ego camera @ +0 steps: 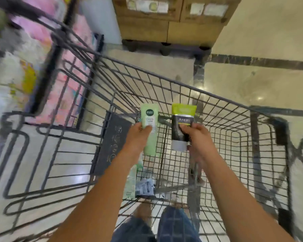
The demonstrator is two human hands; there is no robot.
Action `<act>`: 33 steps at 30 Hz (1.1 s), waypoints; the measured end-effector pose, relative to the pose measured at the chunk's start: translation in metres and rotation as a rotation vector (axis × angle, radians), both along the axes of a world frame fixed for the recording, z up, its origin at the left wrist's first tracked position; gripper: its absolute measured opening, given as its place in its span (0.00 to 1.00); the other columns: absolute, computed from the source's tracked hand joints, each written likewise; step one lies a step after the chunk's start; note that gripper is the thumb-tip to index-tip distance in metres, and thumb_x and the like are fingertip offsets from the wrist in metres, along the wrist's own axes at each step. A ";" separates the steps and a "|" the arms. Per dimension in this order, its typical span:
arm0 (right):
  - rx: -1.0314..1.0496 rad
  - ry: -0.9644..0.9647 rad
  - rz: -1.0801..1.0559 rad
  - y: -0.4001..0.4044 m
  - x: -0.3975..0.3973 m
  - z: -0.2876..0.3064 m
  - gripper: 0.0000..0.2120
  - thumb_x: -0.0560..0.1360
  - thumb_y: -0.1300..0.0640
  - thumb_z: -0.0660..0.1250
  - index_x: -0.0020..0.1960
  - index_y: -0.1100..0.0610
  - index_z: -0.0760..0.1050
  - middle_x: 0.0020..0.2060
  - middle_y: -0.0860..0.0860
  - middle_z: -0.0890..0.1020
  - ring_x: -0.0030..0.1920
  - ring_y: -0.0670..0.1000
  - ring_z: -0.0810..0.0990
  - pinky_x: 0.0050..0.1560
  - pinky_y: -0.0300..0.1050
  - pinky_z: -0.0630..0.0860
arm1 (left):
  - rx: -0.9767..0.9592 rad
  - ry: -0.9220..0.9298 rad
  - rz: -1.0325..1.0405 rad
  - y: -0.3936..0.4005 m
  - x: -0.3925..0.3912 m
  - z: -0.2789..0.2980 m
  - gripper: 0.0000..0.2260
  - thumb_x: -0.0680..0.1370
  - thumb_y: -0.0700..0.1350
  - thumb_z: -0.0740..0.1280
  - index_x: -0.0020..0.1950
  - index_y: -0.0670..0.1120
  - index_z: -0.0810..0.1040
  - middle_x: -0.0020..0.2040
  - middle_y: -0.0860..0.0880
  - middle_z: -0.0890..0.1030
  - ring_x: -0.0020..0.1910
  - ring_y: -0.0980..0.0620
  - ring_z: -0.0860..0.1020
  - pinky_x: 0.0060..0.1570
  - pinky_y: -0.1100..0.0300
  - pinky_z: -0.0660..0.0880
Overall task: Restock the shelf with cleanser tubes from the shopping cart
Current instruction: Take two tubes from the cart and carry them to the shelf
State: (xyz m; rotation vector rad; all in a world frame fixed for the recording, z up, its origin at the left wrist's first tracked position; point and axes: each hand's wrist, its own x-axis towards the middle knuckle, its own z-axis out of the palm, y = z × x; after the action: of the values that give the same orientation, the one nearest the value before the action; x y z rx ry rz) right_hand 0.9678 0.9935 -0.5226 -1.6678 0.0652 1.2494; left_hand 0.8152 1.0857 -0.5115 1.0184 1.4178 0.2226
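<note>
Both hands are over the shopping cart (182,84), each gripping one cleanser tube. Left hand (138,135) pinches the pale green tube (150,119) at mid-body; right hand (198,135) is curled round the black-and-lime tube (181,126). Judged light, soft-walled, slightly slick; hold mid-body, not at the cap. Count: two tubes in hand; at least one more packet (145,187) lies in the basket, blurred.

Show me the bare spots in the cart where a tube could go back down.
Free: cart floor right of the right hand, out to the far mesh walls. Crowded: near corner under the left hand, where packets lie.
</note>
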 end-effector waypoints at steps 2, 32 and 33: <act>0.029 -0.029 0.042 0.005 0.000 0.041 0.17 0.75 0.61 0.72 0.61 0.58 0.71 0.50 0.55 0.83 0.44 0.52 0.83 0.45 0.55 0.80 | 0.029 -0.027 0.059 -0.006 -0.005 0.040 0.11 0.82 0.45 0.64 0.63 0.45 0.76 0.54 0.46 0.82 0.48 0.48 0.82 0.52 0.48 0.80; 0.811 -0.047 0.971 -0.075 -0.383 0.377 0.15 0.70 0.59 0.78 0.53 0.61 0.78 0.40 0.52 0.87 0.38 0.46 0.85 0.39 0.39 0.79 | 0.801 -0.228 1.224 -0.296 -0.363 0.365 0.15 0.77 0.40 0.71 0.63 0.47 0.79 0.55 0.46 0.85 0.56 0.40 0.83 0.56 0.48 0.79; 0.820 -0.030 1.000 -0.092 -0.402 0.380 0.15 0.69 0.59 0.78 0.53 0.61 0.78 0.40 0.52 0.87 0.39 0.47 0.86 0.41 0.42 0.80 | 0.816 -0.220 1.260 -0.317 -0.379 0.365 0.16 0.77 0.40 0.71 0.64 0.46 0.79 0.55 0.46 0.85 0.56 0.39 0.83 0.56 0.48 0.79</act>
State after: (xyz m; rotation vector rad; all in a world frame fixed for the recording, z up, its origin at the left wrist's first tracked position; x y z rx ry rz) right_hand 0.5663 0.9014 -0.1429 -0.9465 -1.2625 1.6217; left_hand 0.4361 0.7690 -0.1461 0.5166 1.6057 1.8788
